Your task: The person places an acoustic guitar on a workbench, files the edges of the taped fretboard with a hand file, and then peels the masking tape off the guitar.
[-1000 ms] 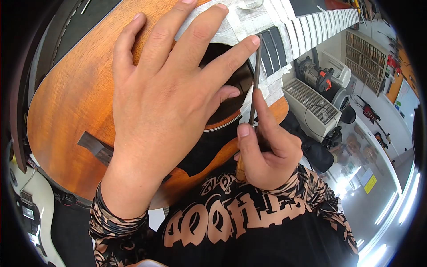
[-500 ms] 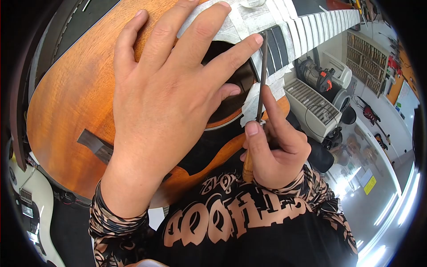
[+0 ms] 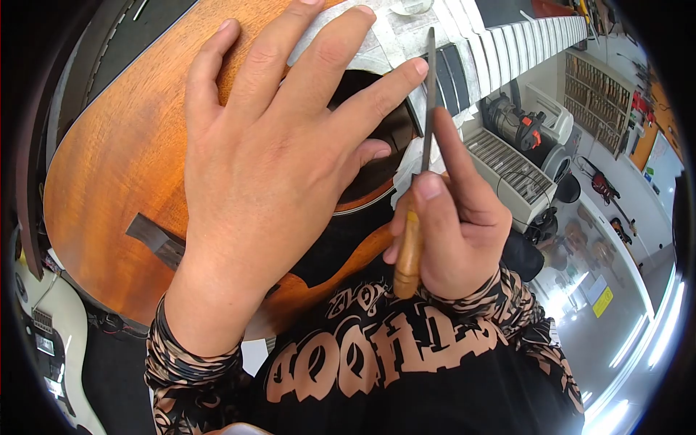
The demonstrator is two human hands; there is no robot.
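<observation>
Left hand (image 3: 264, 152): spread wide over guitar (image 3: 101, 196). Right hand (image 3: 457, 225): gripping wooden-handled file (image 3: 431, 98), now advanced farther across dark fretboard (image 3: 455, 76); apparently mid-stroke, contact unclear.

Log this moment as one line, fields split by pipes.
left hand: spread over guitar body | right hand: gripping wooden-handled metal tool | tool: over dark fretboard section, contact unclear
</observation>
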